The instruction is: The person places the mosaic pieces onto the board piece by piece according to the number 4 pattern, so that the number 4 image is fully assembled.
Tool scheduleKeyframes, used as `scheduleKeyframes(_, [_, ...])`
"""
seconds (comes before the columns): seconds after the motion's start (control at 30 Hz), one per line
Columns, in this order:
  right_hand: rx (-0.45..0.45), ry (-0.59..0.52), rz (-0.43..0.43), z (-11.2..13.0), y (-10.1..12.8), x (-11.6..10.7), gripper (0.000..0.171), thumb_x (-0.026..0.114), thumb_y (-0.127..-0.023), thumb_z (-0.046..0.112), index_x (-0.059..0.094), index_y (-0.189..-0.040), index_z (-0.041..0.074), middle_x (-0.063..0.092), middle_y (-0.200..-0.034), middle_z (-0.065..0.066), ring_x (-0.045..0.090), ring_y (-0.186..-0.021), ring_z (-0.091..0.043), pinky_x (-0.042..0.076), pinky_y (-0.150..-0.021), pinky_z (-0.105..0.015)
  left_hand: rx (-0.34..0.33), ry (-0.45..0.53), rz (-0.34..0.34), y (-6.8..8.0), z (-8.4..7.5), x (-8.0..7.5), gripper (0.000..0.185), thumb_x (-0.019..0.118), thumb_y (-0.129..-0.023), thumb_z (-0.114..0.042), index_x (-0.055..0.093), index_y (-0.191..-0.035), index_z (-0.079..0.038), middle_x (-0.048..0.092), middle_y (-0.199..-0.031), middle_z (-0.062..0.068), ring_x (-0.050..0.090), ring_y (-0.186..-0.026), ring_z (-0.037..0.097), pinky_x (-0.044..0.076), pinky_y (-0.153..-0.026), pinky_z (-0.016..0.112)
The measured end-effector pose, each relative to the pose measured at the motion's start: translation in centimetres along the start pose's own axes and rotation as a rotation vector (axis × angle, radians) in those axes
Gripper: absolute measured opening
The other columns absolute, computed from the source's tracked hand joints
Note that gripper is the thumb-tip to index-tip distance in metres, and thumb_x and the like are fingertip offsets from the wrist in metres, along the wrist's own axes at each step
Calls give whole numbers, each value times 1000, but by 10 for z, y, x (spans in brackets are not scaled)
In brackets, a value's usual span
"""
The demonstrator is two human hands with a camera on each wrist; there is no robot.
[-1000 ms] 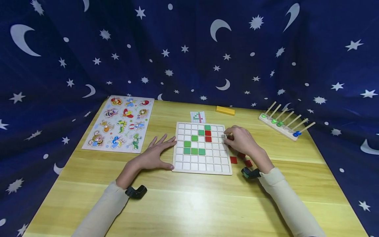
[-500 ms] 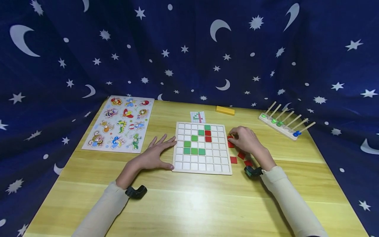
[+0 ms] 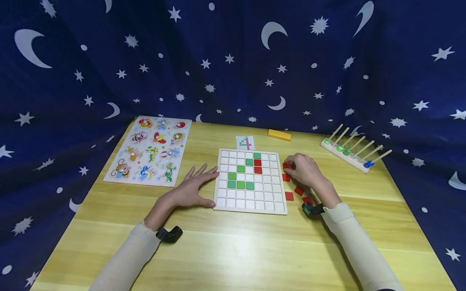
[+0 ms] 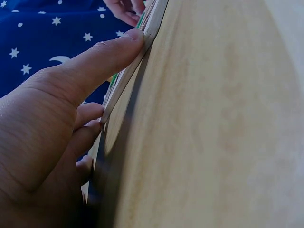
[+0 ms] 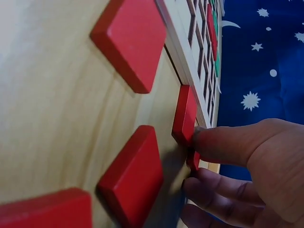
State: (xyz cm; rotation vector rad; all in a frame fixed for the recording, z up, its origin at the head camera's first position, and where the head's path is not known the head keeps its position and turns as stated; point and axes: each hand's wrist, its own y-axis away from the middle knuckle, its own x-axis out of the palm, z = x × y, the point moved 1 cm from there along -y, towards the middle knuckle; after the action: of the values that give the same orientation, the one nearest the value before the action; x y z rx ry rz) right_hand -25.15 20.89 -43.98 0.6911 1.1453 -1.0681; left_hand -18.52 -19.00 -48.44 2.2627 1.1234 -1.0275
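A white board with a grid of square cells (image 3: 250,199) lies mid-table, with several green tiles (image 3: 241,184) and two red tiles (image 3: 257,166) in its cells. My left hand (image 3: 189,190) rests at its left edge, fingers spread, thumb (image 4: 118,47) on the near corner in the left wrist view. Beside the board's right edge, my right hand (image 3: 305,170) pinches a red tile (image 5: 193,159) between thumb and fingers, close over the table. The thumb overlaps a second red tile (image 5: 184,114) lying by the board. More loose red tiles (image 3: 289,196) lie nearer the wrist.
Behind the board lies a small grid pattern card (image 3: 245,142), with a yellow block (image 3: 279,135) to its right. An insect peg puzzle (image 3: 147,151) lies at left. A pegged wooden stand with beads (image 3: 344,156) stands at back right, before the starry curtain.
My right hand has drawn slightly right, away from the board's edge, and red tiles under its fingers have come into sight. My left hand stays at the board. The head view has shifted a little.
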Motion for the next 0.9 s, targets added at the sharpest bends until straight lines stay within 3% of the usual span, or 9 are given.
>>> scheduleKeyframes(0.23, [-11,18,-4,1,0,-2,19,77,-85,13,74,-100,1,68,-86,-10,62,-76,-26,51,-65,-46,-12,-24,1,-1,2,1,103,81,-75,-59,33,-158,-21,17,-165,-7,-3,-152,21,-13,-119,45])
scheduleKeyframes(0.47, [-69,25,-18,33,9,-2,22,79,-86,14,74,-104,3,66,-90,-9,62,-77,-24,53,-65,-44,-8,-27,-7,1,4,3,103,80,-75,-60,32,-158,-21,17,-165,-7,-3,-152,21,-13,-119,46])
scheduleKeyframes(0.67, [-146,-11,-13,58,18,10,19,79,-86,13,75,-104,6,66,-94,-7,62,-79,-21,53,-66,-43,1,-25,-12,1,2,3,102,81,-76,-58,33,-158,-20,18,-165,-7,-2,-153,23,-12,-119,47])
scheduleKeyframes(0.9, [-170,-36,-5,77,20,22,22,78,-87,12,75,-108,6,64,-92,-5,55,-73,-17,49,-62,-36,8,-16,-14,0,-1,2,102,82,-75,-56,34,-157,-19,19,-165,-5,-1,-153,25,-12,-119,48])
